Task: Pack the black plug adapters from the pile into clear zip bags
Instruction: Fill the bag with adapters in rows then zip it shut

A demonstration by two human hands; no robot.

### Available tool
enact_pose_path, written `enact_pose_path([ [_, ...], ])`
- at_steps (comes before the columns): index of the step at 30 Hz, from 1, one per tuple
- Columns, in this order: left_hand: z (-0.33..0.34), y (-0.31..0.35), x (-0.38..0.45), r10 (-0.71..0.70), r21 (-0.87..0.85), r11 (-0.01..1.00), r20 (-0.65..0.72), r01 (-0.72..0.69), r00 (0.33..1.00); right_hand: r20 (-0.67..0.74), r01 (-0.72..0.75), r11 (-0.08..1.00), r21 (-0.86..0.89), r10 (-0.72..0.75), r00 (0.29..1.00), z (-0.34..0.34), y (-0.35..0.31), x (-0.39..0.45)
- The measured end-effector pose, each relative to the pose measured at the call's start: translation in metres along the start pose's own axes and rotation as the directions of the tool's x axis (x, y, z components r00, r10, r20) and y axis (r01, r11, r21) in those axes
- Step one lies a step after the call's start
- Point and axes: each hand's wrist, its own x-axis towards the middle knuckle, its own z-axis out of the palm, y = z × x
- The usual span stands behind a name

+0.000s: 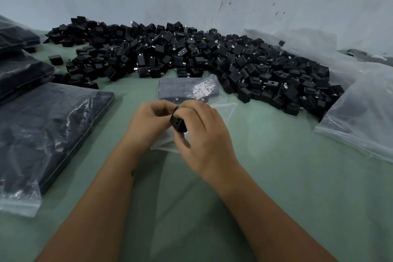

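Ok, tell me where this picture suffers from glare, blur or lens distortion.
Head view: glare streaks on the filled bag at left and the half-filled bag; the right hand is slightly blurred at its fingers; wide-angle bending curves the pile; light is soft and even.

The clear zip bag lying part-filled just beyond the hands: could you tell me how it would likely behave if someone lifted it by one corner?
The part-filled clear plastic zip bag would probably flop and sag, since its film is thin and wrinkled. The black adapters inside would likely slide toward the low end. Its empty near end lies flat on the green table, so it probably offers no stiffness.
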Motion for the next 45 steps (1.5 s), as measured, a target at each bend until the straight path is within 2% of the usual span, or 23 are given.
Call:
enact_pose_path([
  [2,0.0,-0.001,0.001,-0.043,-0.067,0.997,-0.022,0.041,0.999,0.045,0.029,0.999,-0.045,-0.027,0.999,-0.002,0.002,-0.001],
  [4,0.0,-0.002,0.003,-0.073,-0.159,0.985,-0.047,0.065,0.996,0.16,0.018,0.995,-0.096,-0.002,0.987,-0.003,0.003,-0.002],
  [7,-0.003,-0.001,0.002,-0.019,-0.236,0.972,-0.066,0.003,0.998,0.367,-0.075,0.967,-0.245,0.163,0.916,-0.006,-0.001,-0.001],
  [10,-0.002,0.002,-0.001,0.084,-0.312,0.948,0.053,-0.063,0.995,0.475,-0.162,0.916,-0.368,0.334,0.814,-0.002,-0.002,-0.001],
  [13,0.001,0.007,-0.002,0.137,-0.356,0.931,0.132,-0.082,0.982,0.432,-0.298,0.906,-0.3,0.408,0.804,0.002,0.003,-0.003],
  [16,0.001,0.01,-0.003,0.157,-0.379,0.921,0.146,-0.091,0.977,0.392,-0.444,0.878,-0.178,0.477,0.786,0.005,0.009,-0.002],
  [21,0.002,0.008,-0.001,0.123,-0.373,0.923,0.048,-0.097,0.991,0.388,-0.481,0.875,-0.054,0.462,0.797,0.008,0.012,-0.002],
  [25,0.001,0.007,-0.001,0.1,-0.346,0.934,0.009,-0.091,0.995,0.477,-0.534,0.845,0.008,0.466,0.745,0.007,0.013,-0.004],
  [32,0.001,0.005,0.0,0.086,-0.32,0.944,-0.01,-0.084,0.996,0.589,-0.424,0.903,-0.068,0.38,0.713,0.0,0.015,-0.003],
  [35,0.003,0.006,0.0,0.086,-0.308,0.948,-0.013,-0.086,0.996,0.584,-0.353,0.931,-0.094,0.339,0.738,0.001,0.013,-0.002],
  [38,0.003,0.005,0.0,0.084,-0.308,0.948,-0.015,-0.084,0.996,0.577,-0.353,0.932,-0.081,0.333,0.746,0.001,0.013,-0.002],
  [42,0.005,0.005,-0.001,0.11,-0.314,0.943,-0.006,-0.106,0.994,0.629,-0.32,0.941,-0.11,0.316,0.711,-0.004,0.012,0.0],
  [45,0.005,0.004,-0.001,0.121,-0.309,0.944,0.006,-0.113,0.993,0.587,-0.25,0.957,-0.144,0.286,0.757,-0.009,0.011,0.001],
])
